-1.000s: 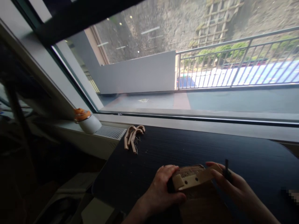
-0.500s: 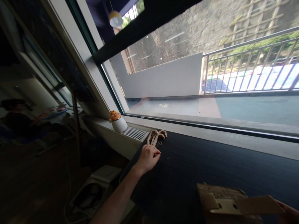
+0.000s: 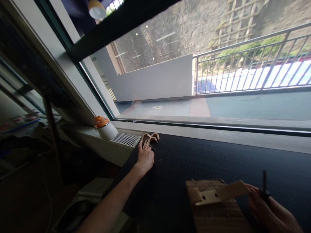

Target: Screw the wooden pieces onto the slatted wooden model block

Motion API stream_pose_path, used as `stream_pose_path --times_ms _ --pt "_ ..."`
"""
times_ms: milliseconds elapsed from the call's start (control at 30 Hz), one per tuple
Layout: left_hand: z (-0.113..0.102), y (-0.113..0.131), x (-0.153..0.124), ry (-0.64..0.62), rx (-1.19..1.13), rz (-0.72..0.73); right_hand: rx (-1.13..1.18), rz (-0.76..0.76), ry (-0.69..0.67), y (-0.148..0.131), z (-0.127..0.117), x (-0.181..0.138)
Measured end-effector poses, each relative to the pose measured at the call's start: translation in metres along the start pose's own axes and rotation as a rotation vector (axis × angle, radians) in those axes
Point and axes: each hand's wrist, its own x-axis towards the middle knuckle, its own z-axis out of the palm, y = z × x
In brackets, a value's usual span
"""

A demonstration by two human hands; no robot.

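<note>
My left hand reaches out to the far left corner of the black table, its fingers lying on a small heap of curved pale wooden pieces with tiny dark screws beside them. My right hand is at the lower right, closed round a dark thin tool and the end of a flat pale wooden part with holes. That part hangs over a brown wooden board lying on the table.
A white jar with an orange lid stands on the window sill next to a vent grille. A large window runs behind the table, showing a balcony railing. Left of the table the floor drops into a dark room.
My left hand left the wooden part, reached to the far corner and now lies on the curved pieces. The view swung left, then partly back. My right hand keeps the part and tool.
</note>
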Motion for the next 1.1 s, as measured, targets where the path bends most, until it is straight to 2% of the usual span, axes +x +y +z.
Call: stream_pose_path --times_ms 33,67,133,233,333,467,600,700,900,1100 --pt "0.000 0.001 -0.001 0.012 0.005 0.010 0.023 0.064 -0.087 -0.005 0.000 -0.002" --pt "-0.001 0.001 -0.001 0.022 0.002 0.019 0.047 0.093 -0.090 -0.011 0.000 -0.004" --pt "-0.001 0.004 -0.002 0.031 -0.015 0.027 0.069 0.104 -0.054 -0.019 0.001 -0.008" --pt "-0.003 0.009 -0.003 0.021 -0.069 0.016 0.095 0.035 -0.002 -0.027 0.007 -0.013" --pt "-0.013 0.019 -0.005 0.043 -0.183 -0.035 0.106 0.013 0.025 -0.033 0.012 -0.017" --pt "-0.040 0.041 -0.009 0.082 -0.549 -0.076 0.095 -0.001 0.049 -0.038 0.015 -0.019" --pt "-0.066 0.069 -0.013 0.031 -0.949 -0.010 0.084 0.003 0.041 -0.040 0.014 -0.019" --pt "-0.078 0.090 -0.016 -0.058 -1.124 0.083 0.100 0.004 0.037 -0.039 0.014 -0.019" --pt "-0.088 0.121 -0.017 -0.137 -1.181 0.167 0.125 -0.004 0.022 -0.037 0.014 -0.018" --pt "-0.086 0.130 -0.015 -0.165 -1.098 0.313 0.062 0.004 0.039 -0.035 0.013 -0.017"
